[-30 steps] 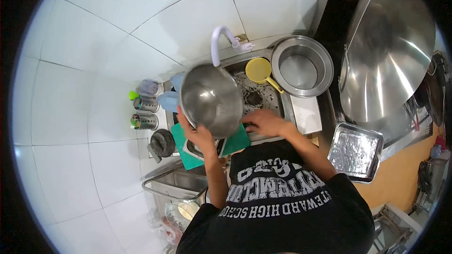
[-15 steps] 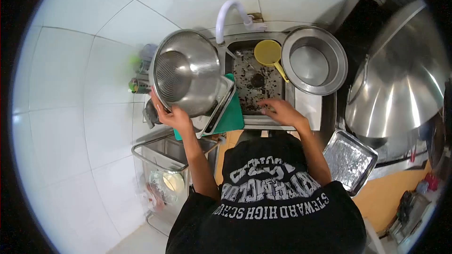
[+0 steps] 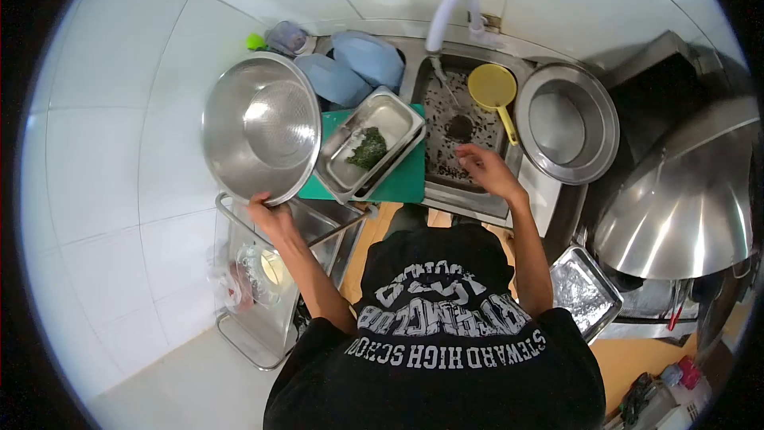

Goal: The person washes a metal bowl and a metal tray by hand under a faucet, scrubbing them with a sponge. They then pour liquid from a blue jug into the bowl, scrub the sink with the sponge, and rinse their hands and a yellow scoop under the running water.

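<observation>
My left hand [image 3: 272,217] grips the lower rim of a large perforated steel colander [image 3: 270,123], which is tilted toward the wall at the left. Over the front part of the sink [image 3: 477,131] hangs my right hand [image 3: 487,171], its fingers loosely curled and apart, with nothing seen in them. Dark bits are scattered over the sink floor, and a yellow strainer [image 3: 492,86] lies at its back right. Between my hands a steel tray [image 3: 388,115] with chopped greens [image 3: 368,149] rests on a green board [image 3: 407,179].
Blue bowls [image 3: 368,58] stand behind the tray, near a white faucet [image 3: 454,12]. Right of the sink are a round steel pan [image 3: 569,123], a big domed lid [image 3: 676,215] and a flat tray [image 3: 585,291]. A wire-railed cart [image 3: 267,291] stands at the lower left.
The colander has moved left with my left hand, uncovering the blue bowls and the greens in the tray. The view has shifted. My right hand remains over the sink.
</observation>
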A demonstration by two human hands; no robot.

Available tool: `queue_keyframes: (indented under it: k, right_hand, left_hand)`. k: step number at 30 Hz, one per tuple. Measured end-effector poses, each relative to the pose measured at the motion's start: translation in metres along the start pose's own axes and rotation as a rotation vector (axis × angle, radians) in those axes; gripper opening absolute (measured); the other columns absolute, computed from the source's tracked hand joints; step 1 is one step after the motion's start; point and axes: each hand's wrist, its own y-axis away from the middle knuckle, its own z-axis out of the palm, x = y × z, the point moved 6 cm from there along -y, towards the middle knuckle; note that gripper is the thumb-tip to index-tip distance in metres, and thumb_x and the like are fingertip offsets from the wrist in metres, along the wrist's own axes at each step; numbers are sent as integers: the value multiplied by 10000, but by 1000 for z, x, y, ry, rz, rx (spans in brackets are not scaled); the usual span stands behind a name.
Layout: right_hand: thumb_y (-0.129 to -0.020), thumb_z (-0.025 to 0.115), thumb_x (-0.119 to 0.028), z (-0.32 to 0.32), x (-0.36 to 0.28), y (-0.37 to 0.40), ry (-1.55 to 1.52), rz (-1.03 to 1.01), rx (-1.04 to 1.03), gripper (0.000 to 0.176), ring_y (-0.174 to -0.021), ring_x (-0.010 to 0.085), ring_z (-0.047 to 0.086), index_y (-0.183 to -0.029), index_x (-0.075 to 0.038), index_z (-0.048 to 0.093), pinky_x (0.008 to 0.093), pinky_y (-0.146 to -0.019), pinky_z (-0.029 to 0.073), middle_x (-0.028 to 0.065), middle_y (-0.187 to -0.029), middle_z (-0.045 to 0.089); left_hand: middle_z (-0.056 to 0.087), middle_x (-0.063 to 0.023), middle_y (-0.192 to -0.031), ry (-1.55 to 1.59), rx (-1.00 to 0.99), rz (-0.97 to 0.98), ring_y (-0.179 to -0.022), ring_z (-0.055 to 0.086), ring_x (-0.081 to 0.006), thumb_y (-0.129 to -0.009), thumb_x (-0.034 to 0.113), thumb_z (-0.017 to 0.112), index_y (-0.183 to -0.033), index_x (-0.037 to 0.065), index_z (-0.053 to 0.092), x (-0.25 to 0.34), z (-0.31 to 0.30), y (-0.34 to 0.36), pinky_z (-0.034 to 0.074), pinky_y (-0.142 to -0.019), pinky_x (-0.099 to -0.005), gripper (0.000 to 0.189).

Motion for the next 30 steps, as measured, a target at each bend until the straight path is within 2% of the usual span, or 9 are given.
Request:
queue_keyframes:
  k: [2, 3, 8, 12, 14, 16, 19, 20, 30]
  right_hand:
    - [-937, 567, -190, 11, -10, -22, -29, -120, 64, 300, -985, 232, 628, -1201, -49, 588, 352, -856, 485, 143, -1082, 655]
    - [-931, 568, -174, 19, -20, -30, -13, -110, 86, 288, -983, 231, 628, -1192, -53, 593, 352, -850, 487, 135, -1086, 656]
    - [-917, 579, -160, 81, -73, -75, 98, -139, 46, 279, -950, 230, 638, -1175, -57, 602, 345, -823, 494, 112, -1090, 664]
    - [-906, 606, -185, 129, -89, -139, 77, -219, -20, 316, -945, 233, 639, -1198, -66, 588, 345, -810, 498, 112, -1118, 651]
    - [-887, 625, -195, 140, -117, -187, 172, -297, 209, 379, -994, 271, 621, -1233, -56, 556, 377, -849, 490, 131, -1128, 628]
    - [-852, 661, -251, 156, -146, -235, 369, -471, 434, 456, -1035, 338, 586, -1226, -23, 537, 419, -914, 461, 169, -1127, 605]
    - [-813, 687, -325, 182, -145, -308, 686, -381, 479, 502, -1065, 390, 552, -1158, 19, 567, 445, -962, 425, 208, -1132, 590]
    - [-813, 687, -325, 186, -142, -329, 691, -391, 465, 502, -1065, 390, 552, -1158, 19, 567, 445, -962, 425, 208, -1132, 590]
    - [-721, 761, -425, 157, -172, -340, 434, -215, 436, 560, -918, 377, 634, -975, 65, 669, 414, -820, 494, 247, -958, 658]
  left_hand:
    - [553, -149, -1082, 215, -151, -375, -931, 550, -320, -634, -41, 474, -1135, 3, 514, -29, -3, -20, 474, -911, -564, 505]
    - [533, -187, -1191, 209, -229, -344, -1058, 561, -411, -646, 22, 515, -1171, -50, 456, -27, 8, -14, 433, -968, -639, 533]
    - [546, -178, -1221, 496, -383, -505, -1058, 574, -414, -678, 60, 517, -1152, -29, 504, -55, 10, -45, 387, -996, -680, 482]
    - [509, -183, -1268, 300, -296, -547, -1166, 509, -429, -682, 74, 524, -1216, -16, 467, -58, -17, -78, 389, -980, -710, 544]
    - [531, -133, -1180, 284, -354, -583, -1113, 535, -318, -711, 54, 495, -1181, -1, 485, -54, -16, -82, 487, -926, -481, 473]
    - [519, -130, -1192, 290, -310, -628, -1127, 526, -316, -711, 50, 495, -1222, 13, 463, -60, -29, -91, 480, -935, -483, 514]
    - [504, -143, -1239, 250, -228, -609, -1152, 516, -339, -704, 75, 519, -1259, 2, 437, -76, -68, -104, 472, -940, -534, 565]
    - [501, -159, -1274, 213, -207, -555, -1163, 516, -366, -698, 104, 544, -1254, -23, 434, -82, -81, -111, 471, -937, -584, 581]
    - [496, -95, -1215, 164, -145, -403, -1110, 522, -274, -698, 3, 523, -1293, 57, 390, -68, -93, -121, 464, -941, -452, 612]
